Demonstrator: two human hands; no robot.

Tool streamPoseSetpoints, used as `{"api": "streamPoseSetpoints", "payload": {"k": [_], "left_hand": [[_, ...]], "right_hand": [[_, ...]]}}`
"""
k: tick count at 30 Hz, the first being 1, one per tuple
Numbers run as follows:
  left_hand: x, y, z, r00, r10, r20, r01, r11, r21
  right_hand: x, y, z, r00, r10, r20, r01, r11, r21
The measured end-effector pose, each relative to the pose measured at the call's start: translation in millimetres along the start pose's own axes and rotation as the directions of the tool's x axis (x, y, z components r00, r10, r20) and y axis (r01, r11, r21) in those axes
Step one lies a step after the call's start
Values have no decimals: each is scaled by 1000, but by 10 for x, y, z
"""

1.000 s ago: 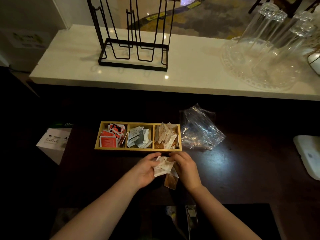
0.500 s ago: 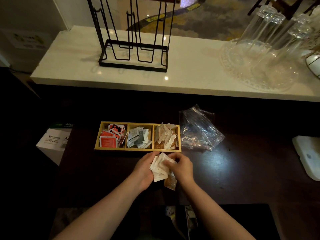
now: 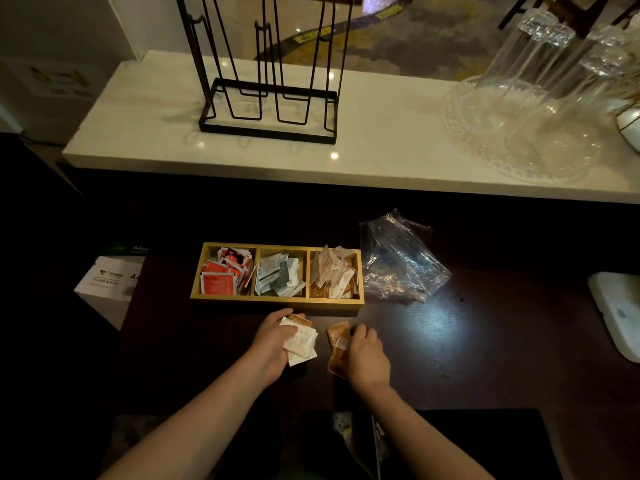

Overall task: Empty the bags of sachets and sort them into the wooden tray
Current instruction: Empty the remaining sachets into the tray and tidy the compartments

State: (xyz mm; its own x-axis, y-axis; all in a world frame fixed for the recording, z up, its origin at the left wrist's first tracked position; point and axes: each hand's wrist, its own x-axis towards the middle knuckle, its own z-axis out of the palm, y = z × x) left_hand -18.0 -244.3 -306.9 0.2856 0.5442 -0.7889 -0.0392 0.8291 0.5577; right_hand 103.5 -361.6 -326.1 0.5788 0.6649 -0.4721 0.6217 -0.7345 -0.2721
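The wooden tray (image 3: 277, 303) lies on the dark table with three compartments: red sachets (image 3: 221, 277) on the left, white and grey sachets (image 3: 278, 277) in the middle, pale and brown sachets (image 3: 332, 275) on the right. Just in front of the tray, my left hand (image 3: 273, 344) grips a small stack of white sachets (image 3: 302, 342). My right hand (image 3: 365, 355) rests on brown sachets (image 3: 336, 344) lying on the table, fingers curled over them. Crumpled clear plastic bags (image 3: 398, 261) lie to the right of the tray.
A white box (image 3: 110, 282) stands left of the table. A white device (image 3: 620, 313) sits at the right edge. On the raised white counter (image 3: 381, 147) behind stand a black wire rack (image 3: 270, 109) and glasses on a glass dish (image 3: 519, 133).
My hands were together on one bundle of sachets. They have parted: the left keeps the white stack, the right has moved to the brown sachets on the table.
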Motion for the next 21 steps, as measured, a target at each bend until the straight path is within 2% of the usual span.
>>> {"api": "streamPoseSetpoints", "payload": {"k": [4, 9, 12, 16, 18, 21], "left_hand": [[14, -19, -37, 1000, -23, -9, 23, 1000, 6], [45, -41, -78, 999, -28, -32, 30, 998, 63], [57, -97, -86, 997, -34, -67, 43, 990, 138], [86, -120, -43, 997, -66, -37, 71, 987, 144], [100, -106, -15, 996, -92, -14, 93, 983, 161], [82, -96, -2, 992, -127, 10, 122, 974, 191]], "right_hand": [[90, -116, -37, 996, 54, 73, -60, 994, 87], [123, -224, -11, 1000, -17, -10, 17, 1000, 1], [124, -333, 15, 1000, -19, 7, 18, 992, 123], [186, -403, 11, 998, -23, 55, 6, 953, 302], [194, -382, 25, 996, -52, 70, 31, 959, 282], [164, -295, 71, 994, -100, -42, 105, 984, 143]]}}
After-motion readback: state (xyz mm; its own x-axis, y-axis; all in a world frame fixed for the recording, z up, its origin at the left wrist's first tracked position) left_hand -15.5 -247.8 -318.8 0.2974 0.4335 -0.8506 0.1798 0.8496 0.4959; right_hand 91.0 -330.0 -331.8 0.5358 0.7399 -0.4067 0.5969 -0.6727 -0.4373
